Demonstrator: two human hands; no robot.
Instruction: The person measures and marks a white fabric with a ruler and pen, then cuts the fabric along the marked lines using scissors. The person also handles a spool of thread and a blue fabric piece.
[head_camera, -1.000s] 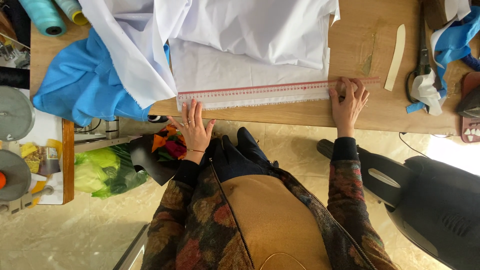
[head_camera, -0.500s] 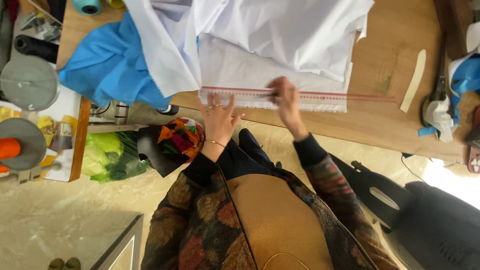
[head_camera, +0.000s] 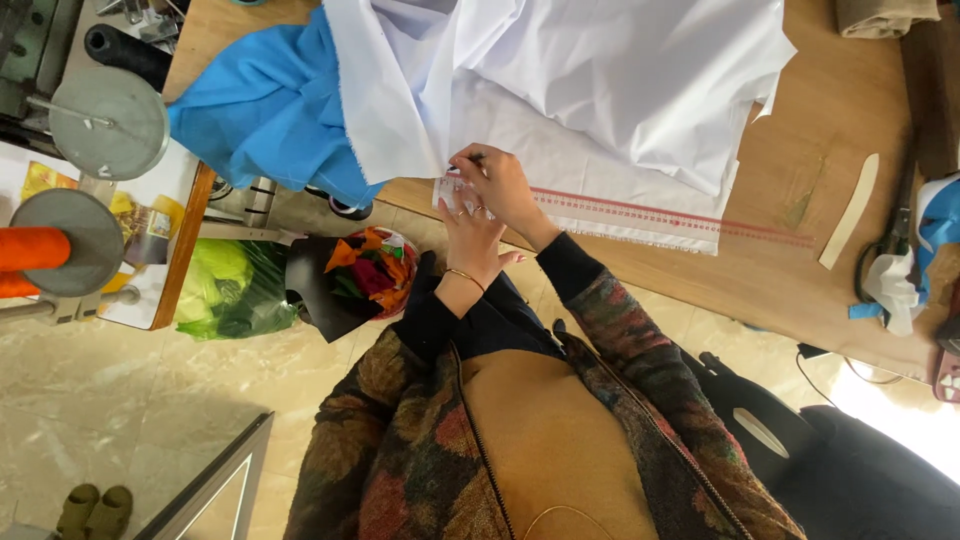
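Note:
A clear ruler (head_camera: 640, 211) with red markings lies along the near edge of white fabric (head_camera: 620, 90) on the wooden table (head_camera: 850, 100). My left hand (head_camera: 465, 228) holds down the ruler's left end, fingers on the clear plastic. My right hand (head_camera: 505, 185) sits just above it, touching it, and pinches a thin dark marking tool (head_camera: 476, 157) whose tip rests on the white fabric beside the ruler's end. Both forearms, in patterned sleeves, meet at that spot.
Blue fabric (head_camera: 270, 110) hangs over the table's left edge. A cream curved strip (head_camera: 850, 210) and scissors (head_camera: 890, 245) lie at the right. An orange thread cone (head_camera: 35, 250), a metal disc (head_camera: 110, 120), a bag of coloured scraps (head_camera: 365, 270) and a green bag (head_camera: 225, 285) sit at the left.
My right hand has travelled from the ruler's right end to its left end, joining my left hand. The view has shifted so the table's right side shows more.

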